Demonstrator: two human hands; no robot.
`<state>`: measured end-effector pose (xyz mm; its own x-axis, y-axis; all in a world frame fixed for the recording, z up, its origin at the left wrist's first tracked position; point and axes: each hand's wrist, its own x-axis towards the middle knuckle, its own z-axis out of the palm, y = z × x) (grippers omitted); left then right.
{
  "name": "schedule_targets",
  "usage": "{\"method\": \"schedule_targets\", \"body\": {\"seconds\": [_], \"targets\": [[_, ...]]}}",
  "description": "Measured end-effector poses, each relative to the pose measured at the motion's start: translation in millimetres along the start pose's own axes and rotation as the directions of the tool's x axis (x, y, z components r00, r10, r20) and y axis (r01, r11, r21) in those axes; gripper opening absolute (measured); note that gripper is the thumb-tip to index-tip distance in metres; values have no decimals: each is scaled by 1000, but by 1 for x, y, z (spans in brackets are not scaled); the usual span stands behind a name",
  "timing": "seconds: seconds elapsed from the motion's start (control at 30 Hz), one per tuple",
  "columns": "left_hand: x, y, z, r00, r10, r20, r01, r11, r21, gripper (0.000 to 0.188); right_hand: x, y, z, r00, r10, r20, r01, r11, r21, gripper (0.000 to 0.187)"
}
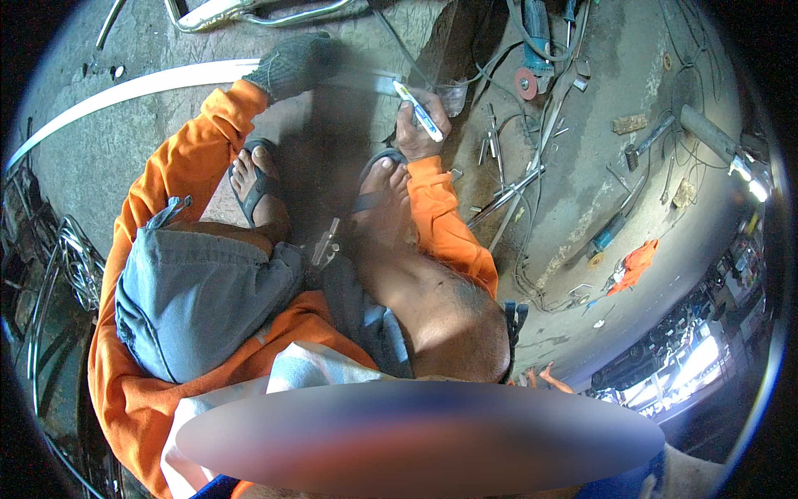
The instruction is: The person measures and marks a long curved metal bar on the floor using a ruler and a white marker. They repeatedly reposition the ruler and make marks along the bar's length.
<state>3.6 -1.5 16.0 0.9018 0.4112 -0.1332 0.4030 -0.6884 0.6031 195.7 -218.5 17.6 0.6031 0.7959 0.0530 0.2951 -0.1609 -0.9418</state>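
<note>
I squat on a concrete floor in orange sleeves and sandals. My left hand (293,65), in a grey knit glove, presses down on a long flat white metal strip (133,87) that curves away to the left. My right hand (420,125), bare, grips a white and blue marker pen (418,111) with its tip near the strip's right end. Both hands sit just beyond my feet.
An angle grinder (532,58) with a red disc lies at the top right among cables, metal rods (507,195) and scraps. A hammer (647,143), a blue-handled tool (607,237) and an orange rag (636,264) lie to the right. Bent chrome tubes (274,12) sit at the top, wire racks (79,262) on the left.
</note>
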Motion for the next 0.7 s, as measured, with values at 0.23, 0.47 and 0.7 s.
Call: {"method": "schedule_targets", "body": {"seconds": [0.23, 0.47, 0.7], "targets": [[3, 0, -2, 998, -17, 62, 16, 1000, 12, 25, -1, 4, 0, 1000, -2, 1, 2, 1000, -8, 21], [0, 0, 0, 1000, 13, -3, -13, 1000, 5, 24, -1, 7, 1, 999, -32, 2, 32, 999, 4, 21], [0, -7, 5, 999, 36, -7, -36, 999, 7, 20, 0, 6, 0, 999, -44, 12, 44, 999, -4, 21]]}}
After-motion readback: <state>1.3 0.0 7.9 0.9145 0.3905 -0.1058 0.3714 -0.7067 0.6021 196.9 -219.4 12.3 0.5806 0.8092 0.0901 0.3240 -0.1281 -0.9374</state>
